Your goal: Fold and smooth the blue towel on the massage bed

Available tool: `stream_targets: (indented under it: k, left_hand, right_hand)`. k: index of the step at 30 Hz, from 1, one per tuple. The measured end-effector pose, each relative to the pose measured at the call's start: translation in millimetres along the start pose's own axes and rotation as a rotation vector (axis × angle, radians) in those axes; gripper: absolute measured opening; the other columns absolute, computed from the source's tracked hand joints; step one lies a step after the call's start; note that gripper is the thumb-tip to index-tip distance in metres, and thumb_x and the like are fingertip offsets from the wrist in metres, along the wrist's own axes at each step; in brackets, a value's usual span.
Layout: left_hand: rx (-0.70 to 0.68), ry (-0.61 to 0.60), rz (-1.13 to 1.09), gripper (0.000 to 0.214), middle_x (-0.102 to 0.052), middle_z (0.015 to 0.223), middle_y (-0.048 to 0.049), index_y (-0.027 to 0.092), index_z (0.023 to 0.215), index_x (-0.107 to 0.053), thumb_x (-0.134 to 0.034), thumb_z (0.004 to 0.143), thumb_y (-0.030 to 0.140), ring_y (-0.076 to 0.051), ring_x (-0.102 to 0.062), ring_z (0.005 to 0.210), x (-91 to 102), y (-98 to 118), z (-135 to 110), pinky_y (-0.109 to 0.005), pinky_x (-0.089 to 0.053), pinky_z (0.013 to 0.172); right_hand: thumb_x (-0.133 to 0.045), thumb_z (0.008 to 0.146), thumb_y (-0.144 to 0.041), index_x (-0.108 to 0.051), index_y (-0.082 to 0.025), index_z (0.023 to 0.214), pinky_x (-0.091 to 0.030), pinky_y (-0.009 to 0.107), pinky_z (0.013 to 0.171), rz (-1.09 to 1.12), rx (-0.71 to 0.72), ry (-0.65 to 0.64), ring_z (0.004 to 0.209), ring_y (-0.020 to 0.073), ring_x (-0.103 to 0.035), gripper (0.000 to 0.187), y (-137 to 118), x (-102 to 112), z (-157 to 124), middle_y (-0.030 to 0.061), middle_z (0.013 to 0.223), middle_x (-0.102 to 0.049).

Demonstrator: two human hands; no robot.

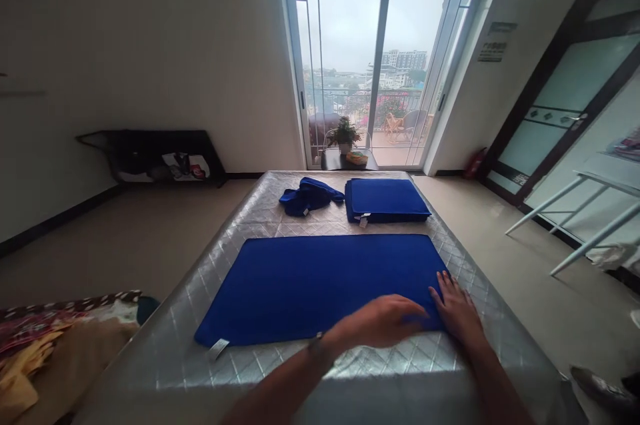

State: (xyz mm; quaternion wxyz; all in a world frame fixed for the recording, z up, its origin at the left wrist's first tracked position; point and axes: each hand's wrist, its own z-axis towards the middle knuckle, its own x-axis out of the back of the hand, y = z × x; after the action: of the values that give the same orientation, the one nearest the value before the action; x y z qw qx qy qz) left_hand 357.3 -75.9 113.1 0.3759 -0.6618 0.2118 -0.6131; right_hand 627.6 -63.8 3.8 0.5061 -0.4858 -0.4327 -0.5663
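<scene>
A blue towel [320, 285] lies spread flat on the silver quilted mattress [260, 211]. My right hand [457, 308] lies flat on the towel's near right corner, fingers stretched out. My left hand [385, 321] reaches across beside it and rests on the towel's near edge, fingers curved down over the cloth. A white tag [219, 347] sticks out at the towel's near left corner. Farther back sit a folded stack of blue towels [385, 199] and a crumpled blue towel [307, 197].
A glass balcony door [375, 58] stands beyond the mattress, with a potted plant [345, 135] on a small table. A dark low shelf [150, 155] lines the left wall. Patterned bedding [55, 338] lies at the near left. White metal legs [565, 218] stand at right.
</scene>
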Motion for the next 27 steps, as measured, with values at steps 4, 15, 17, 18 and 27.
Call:
stream_targets:
  k: [4, 15, 17, 18, 27]
  left_hand:
    - [0.733, -0.045, -1.010, 0.047, -0.053, 0.152, -0.0109, 0.024, 0.146, -0.055, -0.048, 0.103, 0.040, -0.021, -0.047, 0.143, -40.3, -5.1, -105.9, -0.042, -0.040, 0.119]
    - [1.371, -0.470, -0.631, 0.078, -0.035, 0.164, -0.0138, 0.023, 0.157, -0.037, -0.023, 0.096, 0.069, -0.038, -0.028, 0.152, -85.8, 80.7, -334.7, -0.065, -0.029, 0.118]
    - [1.365, -0.401, -0.640, 0.076, -0.040, 0.162, -0.0124, 0.025, 0.157, -0.039, -0.023, 0.096, 0.069, -0.037, -0.028, 0.152, -80.6, 81.0, -337.1, -0.065, -0.030, 0.116]
    - [1.357, -0.372, -0.649, 0.075, -0.041, 0.161, -0.0120, 0.026, 0.156, -0.039, -0.023, 0.096, 0.068, -0.037, -0.028, 0.152, -78.0, 79.5, -335.8, -0.066, -0.031, 0.116]
    - [1.423, -0.378, -0.688, 0.079, -0.037, 0.163, -0.0150, 0.025, 0.157, -0.038, -0.022, 0.094, 0.071, -0.042, -0.024, 0.152, -67.4, 72.2, -322.4, -0.074, -0.025, 0.114]
  right_hand:
    - [-0.017, 0.102, -0.046, -0.026, -0.009, 0.161, -0.020, 0.047, 0.125, -0.044, -0.007, -0.131, 0.155, 0.0259, -0.021, 0.071, -5.4, 12.2, -1.9, 0.0098, 0.168, -0.021]
    - [-0.019, 0.102, -0.048, -0.022, -0.013, 0.163, -0.019, 0.045, 0.125, -0.068, 0.000, -0.189, 0.156, 0.0242, -0.017, 0.070, 1.4, 13.0, -0.5, 0.0088, 0.169, -0.016]
    - [-0.019, 0.103, -0.045, -0.024, -0.014, 0.162, -0.021, 0.045, 0.124, -0.072, 0.000, -0.185, 0.156, 0.0233, -0.018, 0.067, 1.7, 16.7, -1.0, 0.0088, 0.169, -0.017]
    - [-0.019, 0.103, -0.043, -0.026, -0.014, 0.162, -0.022, 0.046, 0.124, -0.078, -0.008, -0.184, 0.155, 0.0236, -0.020, 0.066, 0.6, 19.5, -1.1, 0.0092, 0.169, -0.018]
    - [-0.022, 0.106, -0.033, -0.035, -0.008, 0.158, -0.019, 0.048, 0.125, 0.012, 0.164, -0.105, 0.154, 0.0262, -0.024, 0.059, -121.9, 57.9, -7.8, 0.0136, 0.165, -0.029]
